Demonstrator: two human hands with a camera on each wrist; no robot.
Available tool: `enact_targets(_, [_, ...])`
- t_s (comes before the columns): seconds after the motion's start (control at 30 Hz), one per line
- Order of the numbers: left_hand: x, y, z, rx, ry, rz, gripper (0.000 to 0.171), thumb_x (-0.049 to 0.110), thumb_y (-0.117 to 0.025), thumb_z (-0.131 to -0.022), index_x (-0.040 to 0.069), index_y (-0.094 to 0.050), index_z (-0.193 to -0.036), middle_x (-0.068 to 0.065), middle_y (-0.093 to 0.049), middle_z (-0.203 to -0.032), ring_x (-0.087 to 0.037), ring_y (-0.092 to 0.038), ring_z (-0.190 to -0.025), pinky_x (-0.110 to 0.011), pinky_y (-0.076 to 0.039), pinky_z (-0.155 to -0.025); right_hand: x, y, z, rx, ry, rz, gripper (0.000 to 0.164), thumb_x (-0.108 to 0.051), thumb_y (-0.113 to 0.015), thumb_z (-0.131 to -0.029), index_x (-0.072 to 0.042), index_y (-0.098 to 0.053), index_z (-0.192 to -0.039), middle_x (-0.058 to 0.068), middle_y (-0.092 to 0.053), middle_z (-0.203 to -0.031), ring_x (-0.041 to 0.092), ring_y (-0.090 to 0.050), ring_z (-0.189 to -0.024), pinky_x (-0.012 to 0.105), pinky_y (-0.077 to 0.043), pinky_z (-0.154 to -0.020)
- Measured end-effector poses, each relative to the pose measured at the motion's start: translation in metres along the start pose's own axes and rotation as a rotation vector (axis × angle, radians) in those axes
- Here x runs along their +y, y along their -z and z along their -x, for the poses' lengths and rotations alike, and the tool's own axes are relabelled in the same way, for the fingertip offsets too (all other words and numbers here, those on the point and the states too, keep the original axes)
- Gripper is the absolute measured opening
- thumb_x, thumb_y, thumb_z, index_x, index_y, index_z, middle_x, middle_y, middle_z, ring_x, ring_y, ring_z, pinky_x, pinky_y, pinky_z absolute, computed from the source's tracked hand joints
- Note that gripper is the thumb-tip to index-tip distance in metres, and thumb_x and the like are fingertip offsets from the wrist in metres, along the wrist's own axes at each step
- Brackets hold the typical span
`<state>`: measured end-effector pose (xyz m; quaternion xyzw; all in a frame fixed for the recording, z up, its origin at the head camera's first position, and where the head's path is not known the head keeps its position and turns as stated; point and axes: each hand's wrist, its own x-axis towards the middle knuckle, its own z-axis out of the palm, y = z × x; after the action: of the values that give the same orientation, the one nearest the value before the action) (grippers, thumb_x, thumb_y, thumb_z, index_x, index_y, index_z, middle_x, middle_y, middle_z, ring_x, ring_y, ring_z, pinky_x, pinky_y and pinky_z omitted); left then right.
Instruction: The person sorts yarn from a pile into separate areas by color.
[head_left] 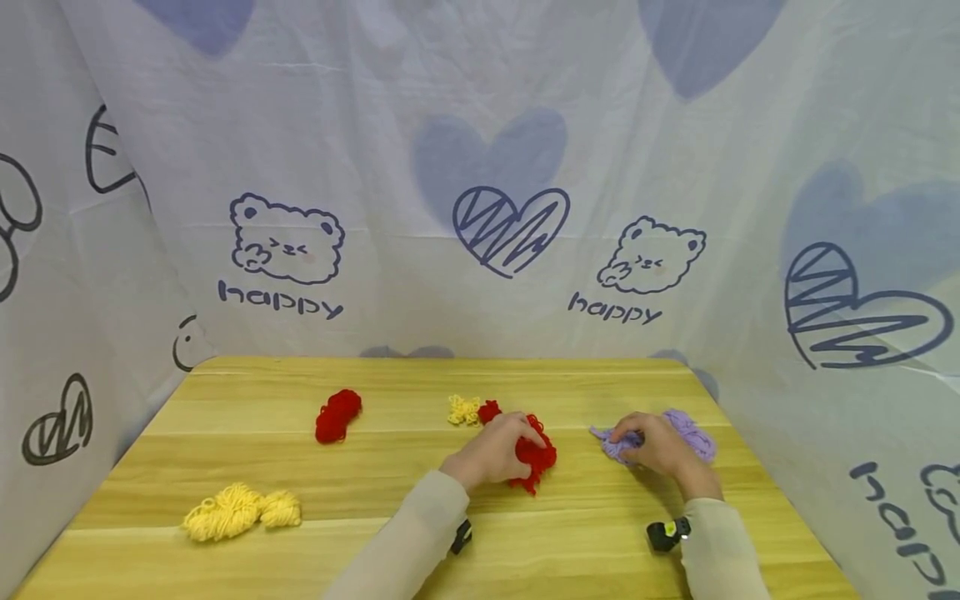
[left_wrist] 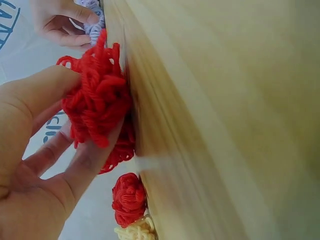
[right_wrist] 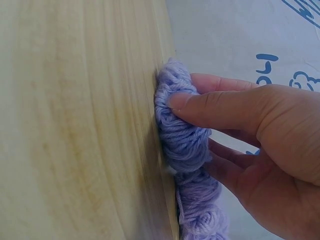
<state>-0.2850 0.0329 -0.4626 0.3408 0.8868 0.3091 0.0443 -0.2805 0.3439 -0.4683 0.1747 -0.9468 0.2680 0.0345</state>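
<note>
Red yarn (head_left: 537, 457) is held between the thumb and fingers of my left hand (head_left: 491, 450), right of the table's middle. In the left wrist view the looped red strands (left_wrist: 97, 97) bulge out between the thumb and fingers. On the right, my right hand (head_left: 660, 443) pinches a bundle of light purple yarn (head_left: 617, 446). In the right wrist view the thumb presses on the near side of the purple bundle (right_wrist: 185, 145), and fingers lie behind it. More purple yarn (head_left: 693, 435) lies just past that hand, partly covered by it.
A small red ball of yarn (head_left: 489, 411) and a yellow tuft (head_left: 463, 410) lie beyond my left hand. Farther left are a red skein (head_left: 339, 416) and a yellow skein (head_left: 232, 511) on the wooden table (head_left: 360, 542). Printed cloth (head_left: 405, 292) hangs behind and at both sides.
</note>
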Motion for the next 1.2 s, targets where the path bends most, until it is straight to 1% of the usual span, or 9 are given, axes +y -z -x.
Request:
enact_targets(0.2, [-0.004, 0.001, 0.005, 0.013, -0.049, 0.06, 0.034, 0.006, -0.077, -0.087, 0.016, -0.079, -0.12, 0.002, -0.068, -0.116, -0.011, -0.057, -0.105, -0.019, -0.052, -0.088, 0.0, -0.001, -0.001, -0.001, 0.007, 0.008, 0.02, 0.005, -0.082, -0.078, -0.011, -0.078, -0.088, 0.012, -0.075, -0.107, 0.036, -0.068, -0.106, 0.057, -0.055, -0.098])
enact_targets(0.33, [-0.002, 0.008, 0.01, 0.025, -0.1, 0.103, 0.033, 0.009, -0.078, -0.09, 0.015, -0.078, -0.122, 0.001, -0.068, -0.115, -0.013, -0.059, -0.102, -0.017, -0.054, -0.081, 0.0, -0.001, -0.001, 0.002, 0.008, 0.008, 0.02, 0.005, -0.082, -0.078, -0.011, -0.078, -0.088, 0.012, -0.075, -0.107, 0.036, -0.068, -0.106, 0.056, -0.055, -0.097])
enact_targets(0.4, [-0.001, 0.012, 0.012, 0.023, -0.109, 0.12, 0.033, 0.009, -0.078, -0.09, 0.015, -0.077, -0.123, 0.001, -0.068, -0.116, -0.014, -0.059, -0.102, -0.016, -0.054, -0.078, 0.0, 0.0, -0.001, -0.002, 0.009, 0.004, 0.02, 0.005, -0.082, -0.078, -0.011, -0.078, -0.088, 0.012, -0.075, -0.107, 0.036, -0.068, -0.106, 0.057, -0.055, -0.097])
enact_targets(0.47, [0.001, 0.017, 0.015, 0.019, -0.104, 0.132, 0.033, 0.009, -0.078, -0.091, 0.015, -0.077, -0.124, 0.001, -0.066, -0.117, -0.015, -0.058, -0.103, -0.015, -0.053, -0.076, -0.001, 0.0, 0.0, -0.004, 0.001, 0.004, 0.02, 0.005, -0.082, -0.079, -0.011, -0.078, -0.088, 0.012, -0.075, -0.107, 0.036, -0.068, -0.106, 0.057, -0.054, -0.098])
enact_targets(0.63, [0.002, 0.025, 0.023, 0.024, -0.072, 0.171, 0.035, 0.006, -0.077, -0.091, 0.014, -0.076, -0.125, -0.001, -0.064, -0.118, -0.016, -0.056, -0.106, -0.019, -0.056, -0.08, -0.002, 0.0, 0.0, -0.004, -0.011, 0.003, 0.019, 0.006, -0.081, -0.08, -0.011, -0.078, -0.088, 0.013, -0.075, -0.108, 0.037, -0.068, -0.108, 0.058, -0.054, -0.099])
enact_targets(0.8, [-0.001, 0.033, 0.029, 0.043, -0.073, 0.174, 0.035, 0.003, -0.077, -0.09, 0.011, -0.077, -0.124, -0.003, -0.065, -0.118, -0.018, -0.057, -0.107, -0.022, -0.058, -0.083, -0.001, 0.0, 0.0, -0.005, -0.025, -0.004, 0.019, 0.006, -0.08, -0.08, -0.011, -0.078, -0.088, 0.013, -0.075, -0.109, 0.037, -0.067, -0.109, 0.058, -0.054, -0.099])
enact_targets(0.9, [-0.003, 0.037, 0.033, 0.05, -0.071, 0.162, 0.035, 0.004, -0.077, -0.09, 0.011, -0.076, -0.124, -0.004, -0.064, -0.119, -0.019, -0.057, -0.107, -0.02, -0.056, -0.082, -0.001, 0.0, 0.001, -0.006, -0.033, -0.01, 0.02, 0.007, -0.08, -0.081, -0.011, -0.078, -0.088, 0.013, -0.075, -0.109, 0.037, -0.067, -0.109, 0.058, -0.053, -0.1])
enact_targets(1.07, [-0.009, 0.042, 0.039, 0.059, -0.065, 0.158, 0.036, 0.003, -0.077, -0.09, 0.011, -0.076, -0.125, -0.003, -0.064, -0.117, -0.019, -0.058, -0.106, -0.018, -0.056, -0.077, 0.0, -0.001, 0.001, -0.009, -0.035, -0.017, 0.02, 0.007, -0.08, -0.08, -0.011, -0.078, -0.089, 0.013, -0.074, -0.109, 0.037, -0.067, -0.11, 0.058, -0.053, -0.101])
enact_targets(1.2, [-0.013, 0.048, 0.043, 0.072, -0.079, 0.153, 0.037, 0.0, -0.076, -0.089, 0.009, -0.076, -0.125, -0.004, -0.064, -0.117, -0.021, -0.058, -0.107, -0.017, -0.056, -0.075, 0.0, 0.0, 0.001, -0.006, -0.029, -0.019, 0.02, 0.007, -0.08, -0.08, -0.011, -0.078, -0.089, 0.013, -0.074, -0.109, 0.037, -0.067, -0.11, 0.059, -0.053, -0.101])
